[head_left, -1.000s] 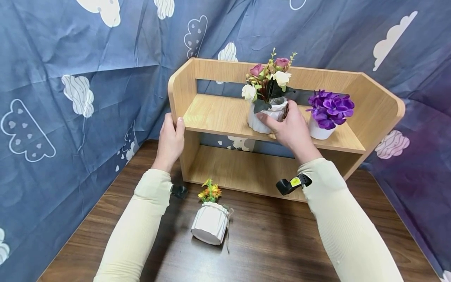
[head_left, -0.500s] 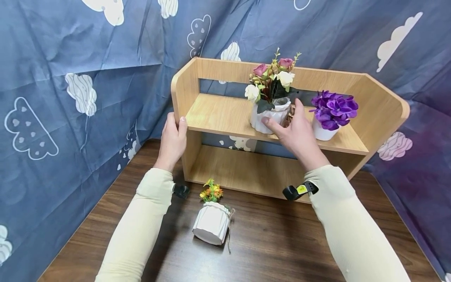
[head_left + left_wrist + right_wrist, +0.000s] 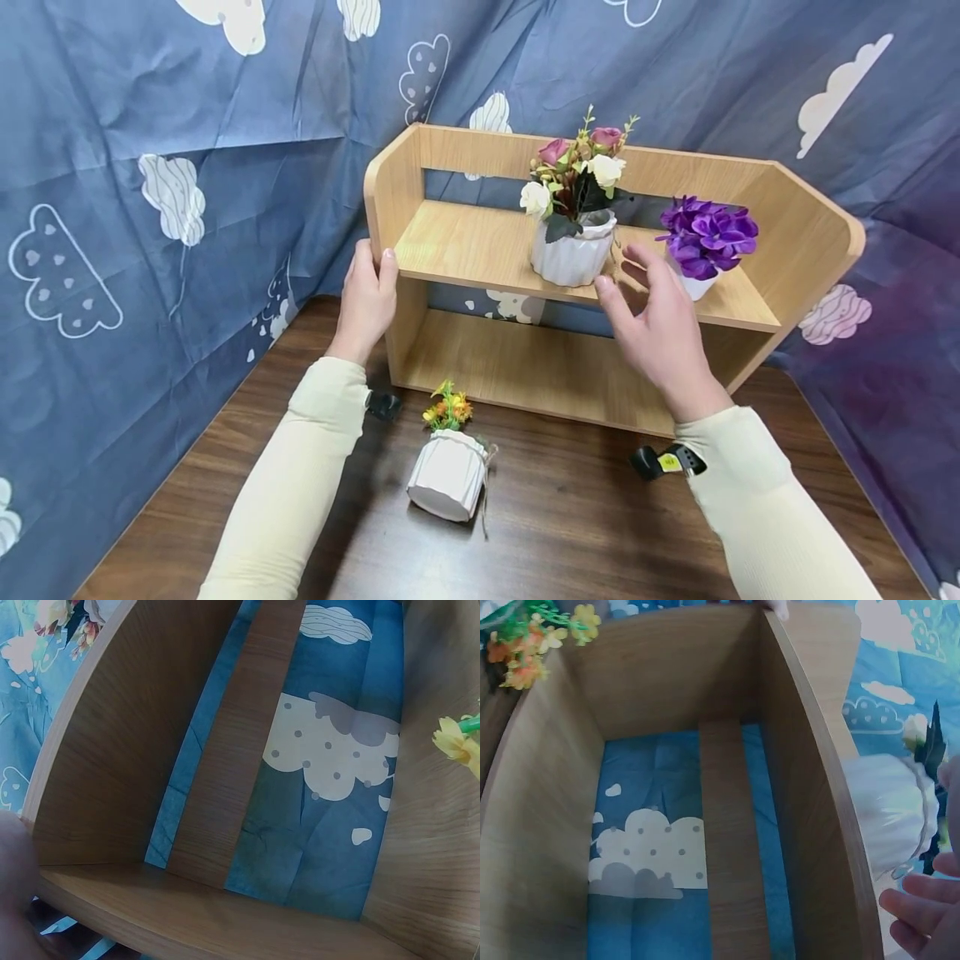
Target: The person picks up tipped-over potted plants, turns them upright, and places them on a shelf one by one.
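Backdrop (image 3: 262,108): blue, cloud-printed.
Counter (image 3: 570,525): dark wood; tipped pot (image 3: 447,473) at lower centre.
Left hand (image 3: 363,304): fingers curled round the left edge of the shelf (image 3: 472,237).
Right hand (image 3: 663,325): fingers parted, holding nothing; contact with the purple flowers (image 3: 708,237) hard to tell.
Rose pot (image 3: 573,257): upright on the shelf, upper right of centre.

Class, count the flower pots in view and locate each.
3. The rose pot stands on the upper shelf, near its middle; the purple-flowered pot is to its right on that shelf; the yellow-flowered pot lies on its side on the table.
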Available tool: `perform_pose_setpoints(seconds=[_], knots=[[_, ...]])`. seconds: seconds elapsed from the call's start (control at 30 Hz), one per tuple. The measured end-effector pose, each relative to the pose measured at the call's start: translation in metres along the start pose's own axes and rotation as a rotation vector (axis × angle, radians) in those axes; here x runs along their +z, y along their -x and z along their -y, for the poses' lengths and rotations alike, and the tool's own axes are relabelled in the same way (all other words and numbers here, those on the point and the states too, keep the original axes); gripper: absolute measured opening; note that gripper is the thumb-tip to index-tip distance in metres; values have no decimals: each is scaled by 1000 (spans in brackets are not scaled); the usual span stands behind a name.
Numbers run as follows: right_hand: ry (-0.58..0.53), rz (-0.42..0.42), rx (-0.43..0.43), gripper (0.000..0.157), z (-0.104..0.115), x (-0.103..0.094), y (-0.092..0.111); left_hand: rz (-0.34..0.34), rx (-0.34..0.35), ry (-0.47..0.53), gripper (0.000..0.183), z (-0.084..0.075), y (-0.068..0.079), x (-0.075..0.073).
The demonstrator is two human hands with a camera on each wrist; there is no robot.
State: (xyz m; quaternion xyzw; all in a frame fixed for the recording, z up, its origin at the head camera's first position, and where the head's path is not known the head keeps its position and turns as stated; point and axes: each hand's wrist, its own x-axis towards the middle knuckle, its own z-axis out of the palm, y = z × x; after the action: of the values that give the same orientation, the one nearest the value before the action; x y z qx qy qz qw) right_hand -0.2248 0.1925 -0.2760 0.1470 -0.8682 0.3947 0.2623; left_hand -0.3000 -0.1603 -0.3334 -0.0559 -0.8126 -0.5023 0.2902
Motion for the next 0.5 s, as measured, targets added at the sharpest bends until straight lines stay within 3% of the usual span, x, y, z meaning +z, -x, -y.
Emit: perform_pose_setpoints(seconds=[0.13,0.27,0.5], knots=[[48,-80,-95,48,2,1,18,3,-6,-4,41,0,1,0],[57,-108,-166,36,3,3,34,7,-3,-6,41,1,1,0],[39,-54,-150,22,5,10,55,-3,3,-12,39,0,0,0]])
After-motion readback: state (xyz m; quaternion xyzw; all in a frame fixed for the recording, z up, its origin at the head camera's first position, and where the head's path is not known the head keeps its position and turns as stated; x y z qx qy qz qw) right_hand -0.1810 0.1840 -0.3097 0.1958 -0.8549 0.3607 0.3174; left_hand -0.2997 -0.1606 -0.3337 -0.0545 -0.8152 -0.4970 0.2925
